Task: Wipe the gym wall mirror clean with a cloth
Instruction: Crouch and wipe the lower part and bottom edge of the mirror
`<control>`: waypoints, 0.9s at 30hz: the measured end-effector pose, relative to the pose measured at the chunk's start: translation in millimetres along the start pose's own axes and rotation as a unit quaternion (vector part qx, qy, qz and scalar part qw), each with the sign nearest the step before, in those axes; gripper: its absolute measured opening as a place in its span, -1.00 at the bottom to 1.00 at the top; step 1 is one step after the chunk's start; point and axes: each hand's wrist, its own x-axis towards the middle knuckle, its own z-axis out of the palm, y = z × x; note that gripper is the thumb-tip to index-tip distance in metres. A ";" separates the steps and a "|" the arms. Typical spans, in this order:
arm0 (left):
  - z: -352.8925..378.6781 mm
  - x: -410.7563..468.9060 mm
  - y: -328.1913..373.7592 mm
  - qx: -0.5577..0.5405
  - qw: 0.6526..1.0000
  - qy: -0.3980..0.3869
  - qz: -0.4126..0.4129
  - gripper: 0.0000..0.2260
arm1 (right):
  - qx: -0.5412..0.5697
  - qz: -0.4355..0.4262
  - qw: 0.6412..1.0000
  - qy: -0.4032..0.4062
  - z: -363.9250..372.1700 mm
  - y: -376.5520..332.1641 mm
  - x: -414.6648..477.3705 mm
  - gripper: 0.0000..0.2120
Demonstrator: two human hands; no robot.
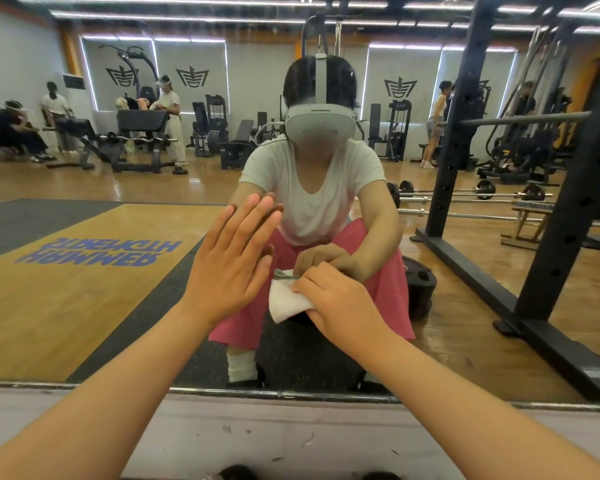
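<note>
Right hand [340,303] holds the white cloth [286,303], fingers bent over it, pressed low-centre on the mirror [84,289] to rub it, left hand [232,258] just left, flat with straight fingers on the glass, likely for bracing.

Floor platform [66,306] w/ mirrored "HAMMER STRENGTH"
</note>
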 end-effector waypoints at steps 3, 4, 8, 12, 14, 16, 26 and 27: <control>-1.9 -9.5 -9.4 0.022 1.000 -0.002 -0.003 -0.49 | -0.005 -0.021 0.999 -0.032 11.5 -6.3 -4.4 -0.85; -2.4 -12.4 -13.0 0.028 1.000 -0.003 -0.010 -0.49 | -0.010 -0.025 0.999 -0.044 14.6 -7.9 -5.6 -0.84; -4.8 -18.0 -24.2 0.026 0.999 -0.010 -0.020 -0.47 | -0.037 -0.049 0.996 -0.067 17.2 -9.2 -4.4 -0.85; -4.3 -20.4 -30.8 0.031 0.999 -0.008 -0.036 -0.47 | -0.038 -0.050 0.998 -0.016 1.2 -8.6 16.7 -0.91; -3.4 -22.5 -32.7 0.031 0.999 -0.013 -0.037 -0.47 | -0.035 -0.009 0.999 0.038 -10.6 -8.5 34.6 -0.90; -2.6 -22.5 -32.8 0.022 0.999 -0.007 -0.039 -0.48 | -0.030 0.041 0.996 0.077 -20.2 -6.0 49.1 -0.84; 0.9 -23.0 -30.7 0.008 0.999 0.009 -0.050 -0.47 | -0.037 -0.067 0.995 -0.067 37.8 -20.4 -18.4 -0.95; 1.0 -22.9 -30.6 0.008 0.999 0.010 -0.051 -0.46 | -0.041 -0.077 0.992 -0.090 44.2 -21.5 -29.0 -0.91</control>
